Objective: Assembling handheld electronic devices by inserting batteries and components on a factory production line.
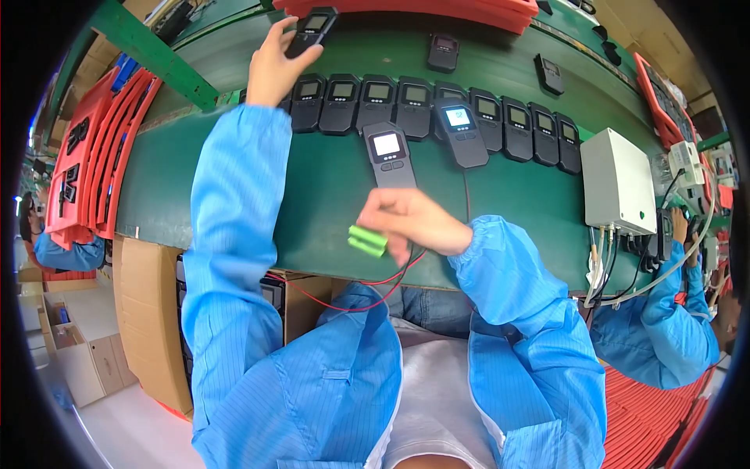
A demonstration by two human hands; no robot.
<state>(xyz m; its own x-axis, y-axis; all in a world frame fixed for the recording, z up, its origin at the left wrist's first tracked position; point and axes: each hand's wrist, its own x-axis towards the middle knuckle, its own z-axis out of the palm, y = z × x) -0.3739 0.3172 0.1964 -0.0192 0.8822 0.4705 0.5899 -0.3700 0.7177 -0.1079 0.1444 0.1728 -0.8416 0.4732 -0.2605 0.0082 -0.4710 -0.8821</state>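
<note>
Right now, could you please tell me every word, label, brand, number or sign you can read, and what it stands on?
Nothing is readable.
White-lit screen: glare, no legible text.
Bluish-lit screen: marks too small.
Row of dark devices: pale marks, too small.
Dark device in the left hand: pale marks, too small.
Green pieces at the right hand: blurred, no legible text.
White box: green mark, unclear.
</note>
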